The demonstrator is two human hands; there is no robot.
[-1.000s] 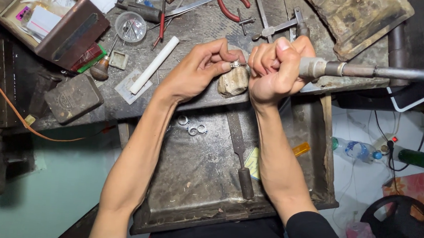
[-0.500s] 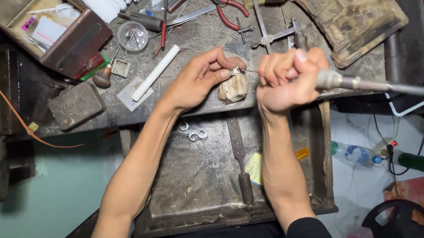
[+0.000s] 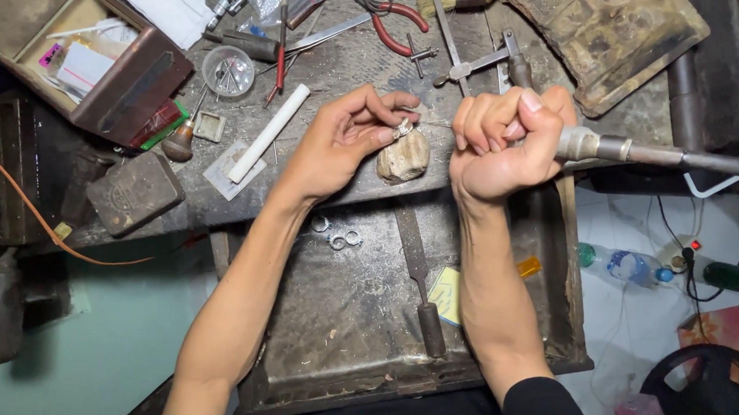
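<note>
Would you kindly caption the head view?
Left hand pinches a small silver piece while right hand grips a rotary handpiece.

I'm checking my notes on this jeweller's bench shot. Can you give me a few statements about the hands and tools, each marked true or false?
1. The left hand pinches a small silver ring at the bench peg. True.
2. The right hand holds a hammer. False: it grips a rotary handpiece on a flexible shaft.
3. Several silver rings lie in the metal tray below. True.
4. The red-handled pliers are in the left hand. False: they lie at the back of the bench.
5. A white rod lies left of the left hand. True.
</note>
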